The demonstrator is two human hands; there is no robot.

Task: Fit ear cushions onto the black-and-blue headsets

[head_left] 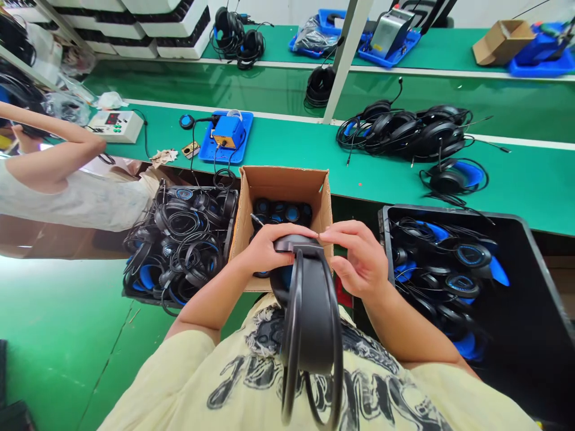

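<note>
My left hand (279, 245) grips the ear cup of a black headset (317, 311), whose headband hangs down in front of my shirt. A bit of blue shows on the inner side of this cup. My right hand (363, 257) is at the cup's right edge, its fingertips close to my left fingertips and its thumb spread apart from them. Whether the right fingertips touch the cup or hold something tiny is too small to tell. Behind my hands stands an open cardboard box (285, 179) with several round black-and-blue parts (291, 213) in it.
A crate of tangled headsets (188, 224) stands left, another black crate (525, 239) with headsets right. On the green bench (287, 149) lie a headset pile (404, 129) and a blue tray (246, 129) bearing a blue device. A co-worker's arm (58, 155) reaches in at left.
</note>
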